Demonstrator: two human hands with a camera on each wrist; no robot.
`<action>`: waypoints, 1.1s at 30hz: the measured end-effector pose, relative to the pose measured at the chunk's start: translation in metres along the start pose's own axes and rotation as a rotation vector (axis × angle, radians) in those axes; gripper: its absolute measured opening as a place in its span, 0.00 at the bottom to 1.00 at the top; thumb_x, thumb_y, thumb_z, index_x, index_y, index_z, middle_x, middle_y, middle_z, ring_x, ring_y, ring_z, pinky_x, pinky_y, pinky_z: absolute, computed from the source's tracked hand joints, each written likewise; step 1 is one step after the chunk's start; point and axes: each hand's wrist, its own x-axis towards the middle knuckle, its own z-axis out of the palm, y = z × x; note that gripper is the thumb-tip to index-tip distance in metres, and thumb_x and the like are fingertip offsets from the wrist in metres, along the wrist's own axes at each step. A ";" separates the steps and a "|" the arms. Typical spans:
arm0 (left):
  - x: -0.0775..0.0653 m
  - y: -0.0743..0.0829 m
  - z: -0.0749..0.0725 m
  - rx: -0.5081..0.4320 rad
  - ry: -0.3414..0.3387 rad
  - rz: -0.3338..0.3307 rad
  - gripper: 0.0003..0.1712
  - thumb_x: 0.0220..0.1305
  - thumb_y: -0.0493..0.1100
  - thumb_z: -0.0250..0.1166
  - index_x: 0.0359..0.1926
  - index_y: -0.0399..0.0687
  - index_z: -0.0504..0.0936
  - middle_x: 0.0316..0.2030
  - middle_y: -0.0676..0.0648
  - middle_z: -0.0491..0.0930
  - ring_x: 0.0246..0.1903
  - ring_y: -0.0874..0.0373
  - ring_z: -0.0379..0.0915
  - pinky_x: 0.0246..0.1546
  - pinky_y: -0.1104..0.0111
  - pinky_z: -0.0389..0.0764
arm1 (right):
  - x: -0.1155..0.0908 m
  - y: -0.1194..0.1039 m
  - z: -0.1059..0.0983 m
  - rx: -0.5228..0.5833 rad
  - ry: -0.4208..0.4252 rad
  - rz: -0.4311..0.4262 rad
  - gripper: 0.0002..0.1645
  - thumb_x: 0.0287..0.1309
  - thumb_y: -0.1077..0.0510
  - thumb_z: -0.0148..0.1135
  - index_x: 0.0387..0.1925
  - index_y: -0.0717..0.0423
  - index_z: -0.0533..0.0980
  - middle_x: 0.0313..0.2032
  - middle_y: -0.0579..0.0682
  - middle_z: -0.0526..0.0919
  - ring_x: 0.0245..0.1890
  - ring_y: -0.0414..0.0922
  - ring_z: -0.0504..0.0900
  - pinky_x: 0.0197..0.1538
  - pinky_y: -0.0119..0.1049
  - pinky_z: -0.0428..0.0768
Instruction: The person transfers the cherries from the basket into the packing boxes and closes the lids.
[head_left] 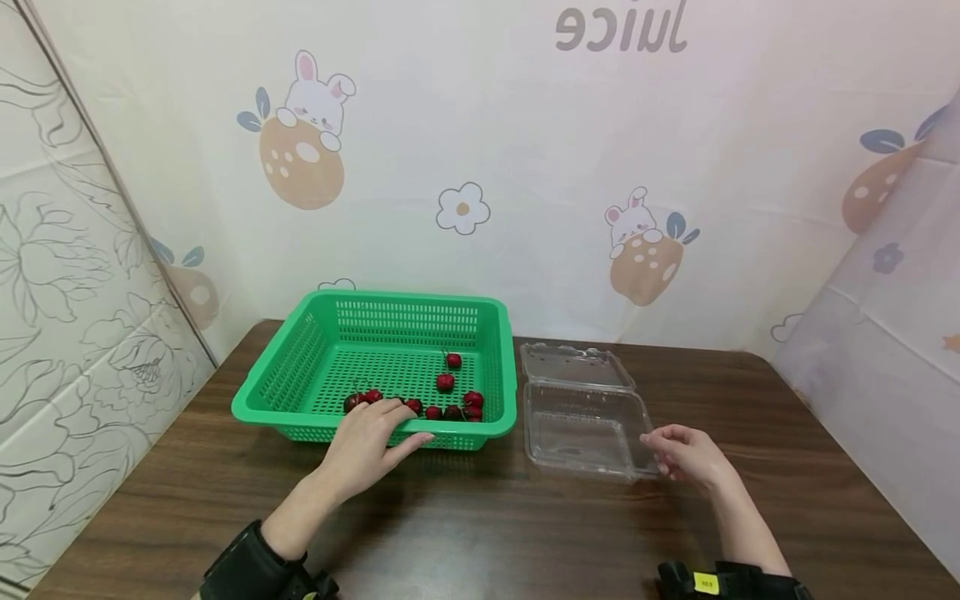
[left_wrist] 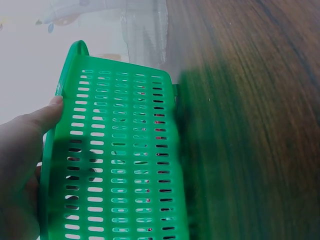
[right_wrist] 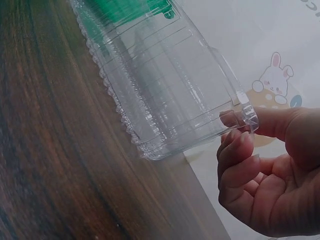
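Observation:
A green plastic basket [head_left: 472,428] stands on the left of the table, with several dark red cherries [head_left: 445,382] mostly along its near side. My left hand [head_left: 363,446] grips the basket's near rim, fingers over the edge and thumb outside. In the left wrist view, that thumb [left_wrist: 42,116] lies at the rim of the slotted wall; the fingers are largely hidden. To the basket's right lies a clear plastic clamshell container [head_left: 581,429], its lid [head_left: 576,367] folded back. My right hand [head_left: 690,454] pinches the container's near right corner between thumb and fingers.
The dark wooden table [head_left: 480,533] ends at a printed curtain [head_left: 465,125] just behind the basket and container. More curtain closes in the left and right sides. Black straps with devices [head_left: 258,567] sit on both wrists.

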 end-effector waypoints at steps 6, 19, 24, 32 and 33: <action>0.005 0.000 -0.006 -0.047 -0.079 -0.005 0.17 0.53 0.57 0.61 0.32 0.49 0.81 0.25 0.57 0.75 0.23 0.65 0.70 0.26 0.71 0.69 | 0.000 0.001 -0.001 0.024 -0.021 -0.003 0.20 0.59 0.52 0.54 0.40 0.68 0.67 0.19 0.47 0.69 0.18 0.39 0.69 0.22 0.32 0.71; 0.030 0.003 -0.029 -0.162 -0.458 -0.052 0.23 0.58 0.63 0.52 0.33 0.49 0.79 0.27 0.56 0.76 0.28 0.63 0.71 0.27 0.69 0.71 | 0.002 0.003 -0.001 0.050 -0.037 0.004 0.19 0.59 0.52 0.54 0.38 0.67 0.68 0.19 0.46 0.70 0.17 0.39 0.69 0.21 0.31 0.71; 0.045 0.008 -0.030 -0.204 -0.484 -0.074 0.18 0.60 0.57 0.53 0.28 0.51 0.79 0.21 0.59 0.73 0.21 0.66 0.68 0.23 0.71 0.69 | 0.001 0.003 -0.002 0.060 -0.041 0.004 0.18 0.59 0.53 0.54 0.38 0.67 0.67 0.19 0.46 0.69 0.17 0.39 0.69 0.21 0.31 0.71; 0.064 0.016 -0.028 -0.160 -0.457 -0.132 0.11 0.58 0.48 0.60 0.28 0.45 0.80 0.12 0.54 0.65 0.12 0.66 0.54 0.15 0.73 0.58 | 0.001 0.003 -0.002 0.089 -0.048 0.009 0.17 0.59 0.52 0.55 0.37 0.65 0.68 0.19 0.46 0.69 0.17 0.38 0.69 0.21 0.31 0.70; 0.065 0.017 -0.026 -0.160 -0.457 -0.146 0.11 0.58 0.48 0.60 0.31 0.45 0.80 0.13 0.53 0.67 0.12 0.66 0.55 0.16 0.73 0.59 | 0.002 0.003 -0.002 0.087 -0.050 0.005 0.18 0.59 0.52 0.54 0.37 0.65 0.68 0.19 0.46 0.69 0.17 0.39 0.69 0.21 0.31 0.70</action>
